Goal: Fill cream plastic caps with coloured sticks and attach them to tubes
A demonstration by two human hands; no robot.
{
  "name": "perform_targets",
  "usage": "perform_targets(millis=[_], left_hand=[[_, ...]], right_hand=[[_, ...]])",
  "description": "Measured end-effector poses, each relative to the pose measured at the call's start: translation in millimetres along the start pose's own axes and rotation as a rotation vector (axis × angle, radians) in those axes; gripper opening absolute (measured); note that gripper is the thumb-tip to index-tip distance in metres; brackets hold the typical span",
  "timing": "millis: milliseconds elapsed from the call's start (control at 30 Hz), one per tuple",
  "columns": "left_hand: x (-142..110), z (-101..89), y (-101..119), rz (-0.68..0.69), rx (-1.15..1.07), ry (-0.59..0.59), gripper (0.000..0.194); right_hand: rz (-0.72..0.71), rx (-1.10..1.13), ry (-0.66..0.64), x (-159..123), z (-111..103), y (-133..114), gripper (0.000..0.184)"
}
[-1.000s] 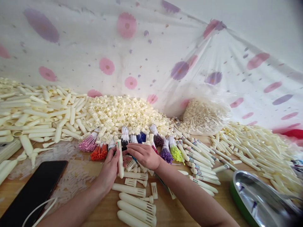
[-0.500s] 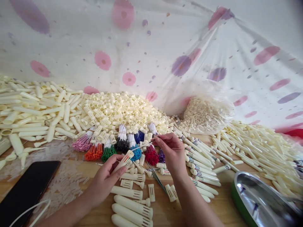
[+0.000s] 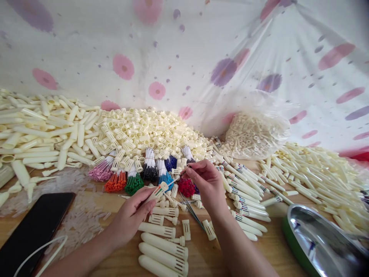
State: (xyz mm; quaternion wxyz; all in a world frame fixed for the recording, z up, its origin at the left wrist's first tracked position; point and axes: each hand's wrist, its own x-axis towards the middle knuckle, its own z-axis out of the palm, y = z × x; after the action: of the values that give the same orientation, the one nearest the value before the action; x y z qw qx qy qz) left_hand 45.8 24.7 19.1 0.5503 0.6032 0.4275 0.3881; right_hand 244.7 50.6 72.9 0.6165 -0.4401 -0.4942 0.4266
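My left hand [image 3: 135, 212] is closed around a cream slotted pen barrel [image 3: 158, 192], its open end tilted up to the right. Coloured sliders show in the barrel's slots. Between thumb and fingertips, my right hand [image 3: 206, 185] pinches a thin white pen refill [image 3: 174, 181] with a dark end. The refill's far end meets the mouth of the barrel; how deep it sits I cannot tell. Just behind the hands lie bundles of refills with coloured ends, among them red [image 3: 186, 187], light blue [image 3: 165, 178], black [image 3: 149, 169], green [image 3: 134, 182] and orange [image 3: 115, 182].
Slotted cream caps [image 3: 150, 127] are heaped at the back, beside long cream tubes [image 3: 37, 132]. Finished-looking pens [image 3: 248, 204] lie right of my hands. A bag of small parts [image 3: 255, 134], a shiny green-sided tray [image 3: 305, 223] and a phone [image 3: 34, 231] surround the work.
The refill in my right hand has come down and left to the barrel's mouth. My left hand has shifted slightly right with the barrel. The camera view has moved slightly.
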Motion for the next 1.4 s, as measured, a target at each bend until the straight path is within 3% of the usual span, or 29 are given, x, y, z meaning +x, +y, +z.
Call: perform_targets(millis=[333,600,833,1100,1233,1400], left_hand=[[0.1,-0.1,-5.0,-0.010,-0.005,-0.067,0.037],[-0.5,-0.5,-4.5,-0.015,0.013,-0.087,0.040],[-1.0,-0.7,-6.4,-0.009,0.045,-0.098,0.040],[0.3,-4.0,-0.9,0.048,0.139,-0.041,0.037],[1.5,-4.5,1.3,0.065,0.197,-0.026,0.038],[1.2,-4.4,0.5,0.070,0.211,-0.023,0.037]], right_hand=[[0.083,0.030,-0.051,0.5,1.0,0.2,0.020],[0.052,0.035,0.025,3.7,-3.3,0.4,0.021],[0.140,0.116,-0.045,-0.9,4.4,1.1,0.023],[0.254,0.039,-0.201,-12.2,18.3,15.6,0.024],[0.317,0.036,-0.302,-9.5,16.8,16.6,0.023],[0.335,0.013,-0.325,-5.6,12.8,21.2,0.027]])
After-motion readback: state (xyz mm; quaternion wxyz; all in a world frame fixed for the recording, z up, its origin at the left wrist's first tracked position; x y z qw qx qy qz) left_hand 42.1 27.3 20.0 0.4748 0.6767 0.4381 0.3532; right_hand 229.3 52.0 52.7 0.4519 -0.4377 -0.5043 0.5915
